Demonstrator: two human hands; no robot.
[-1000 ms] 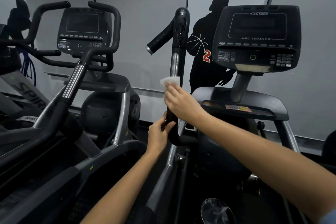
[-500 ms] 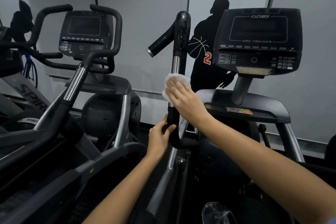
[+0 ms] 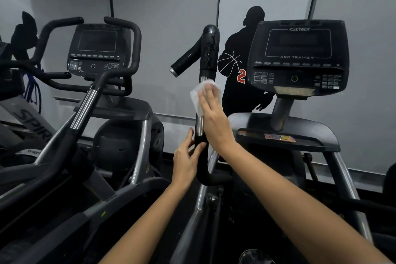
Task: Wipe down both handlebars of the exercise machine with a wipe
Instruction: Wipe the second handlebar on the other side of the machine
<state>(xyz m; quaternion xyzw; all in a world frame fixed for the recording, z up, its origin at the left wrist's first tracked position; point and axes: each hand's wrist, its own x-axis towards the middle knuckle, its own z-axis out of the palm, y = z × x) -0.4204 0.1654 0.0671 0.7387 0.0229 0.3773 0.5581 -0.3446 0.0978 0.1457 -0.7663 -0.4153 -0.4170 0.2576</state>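
The upright left handlebar of the arc trainer rises in the middle, black on top with a chrome section below and a side grip branching left. A white wipe lies flat against the chrome section, pressed there by the fingers of my right hand. Lower down, my left hand loosely grips the black part of the same bar, thumb on the right side. The machine's right handlebar is out of view.
The arc trainer's console and tray stand right of the bar. A second machine with console and curved handlebars crowds the left. A grey wall with a basketball-player silhouette is behind.
My right hand has slid up the bar with the wipe, which has spread flat against the chrome. My left hand stays low on the bar, its grip looser.
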